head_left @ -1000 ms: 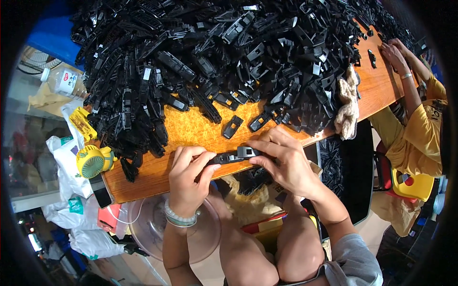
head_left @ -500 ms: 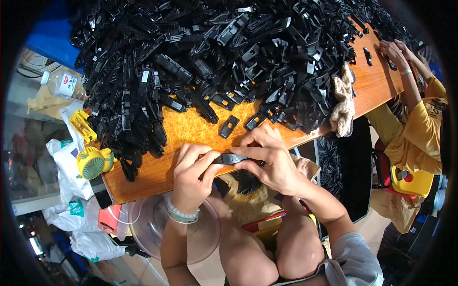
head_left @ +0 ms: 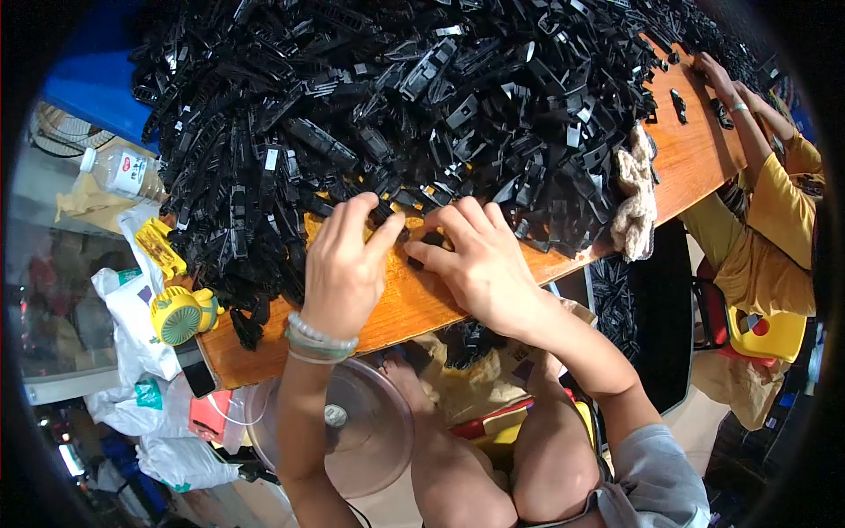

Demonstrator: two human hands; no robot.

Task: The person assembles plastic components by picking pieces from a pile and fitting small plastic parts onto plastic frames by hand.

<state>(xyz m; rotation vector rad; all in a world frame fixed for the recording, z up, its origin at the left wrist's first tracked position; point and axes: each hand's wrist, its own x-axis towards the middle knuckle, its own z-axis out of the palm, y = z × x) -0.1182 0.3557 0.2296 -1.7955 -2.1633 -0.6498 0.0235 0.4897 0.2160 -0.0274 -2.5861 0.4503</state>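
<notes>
Both hands rest at the near edge of the heap of black plastic parts [head_left: 422,97] on the wooden table [head_left: 414,304], the left hand [head_left: 345,264] pinching one small black piece [head_left: 384,214] and the right hand [head_left: 480,257] fingering another black clip [head_left: 430,239] (grip partly hidden).

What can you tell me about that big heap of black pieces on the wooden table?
The heap of black pieces covers most of the orange-brown wooden table, leaving bare only a strip along the near edge and the right end. It is made of many long, narrow clip-like parts, seemingly plastic, tangled at all angles; some show pale rectangular patches. The left hand and the right hand reach into its near edge, fingertips among the pieces. A beige cloth lies against its right side.
</notes>
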